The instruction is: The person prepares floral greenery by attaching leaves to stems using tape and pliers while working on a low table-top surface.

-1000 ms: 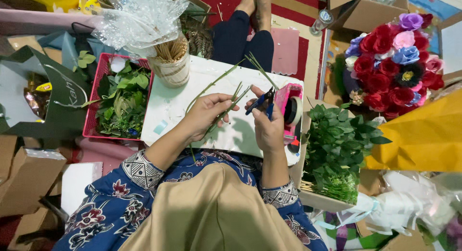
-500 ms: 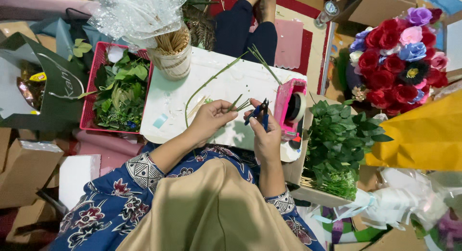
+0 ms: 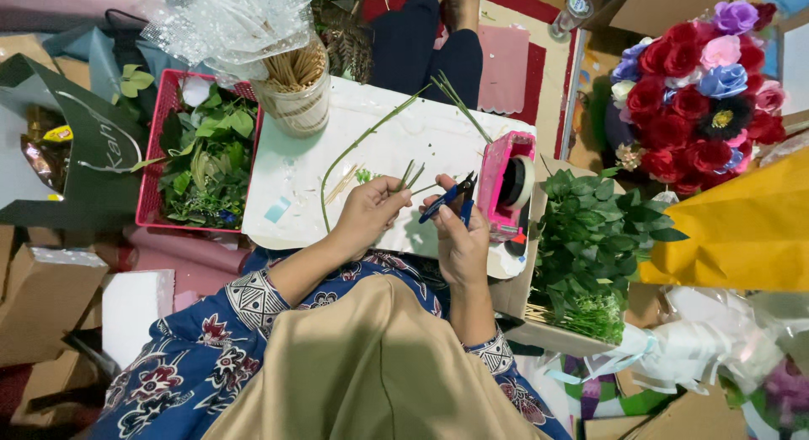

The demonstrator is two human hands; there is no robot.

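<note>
— From the head camera, what does the left hand [image 3: 366,212] have?

— Its fingers are curled shut around a small bunch of thin green stems [image 3: 410,175], whose short cut ends stick up past the fingertips. One long stem [image 3: 358,145] arcs from near that hand up and across the white tabletop [image 3: 379,120]; whether it is gripped with the rest I cannot tell.

— And the right hand [image 3: 462,238]?

— It is closed around the blue handles of a pair of small cutters [image 3: 451,195]. The dark jaws point left toward the stem ends and sit just beside them; whether they touch I cannot tell, nor how far the blades are parted.

— Where does this sit on the table?

— Both hands hover over the near edge of the white tabletop, close to the person's lap. Just to the right of the right hand stands a pink tape dispenser [image 3: 508,183]. At the far left corner of the top is a clear cup of wooden sticks [image 3: 295,90].

— Around the table?

— A red basket of green leaves [image 3: 202,158] lies to the left, a box of leafy sprigs [image 3: 594,238] to the right, and a bouquet of red, pink and blue roses [image 3: 695,82] beyond that.
</note>
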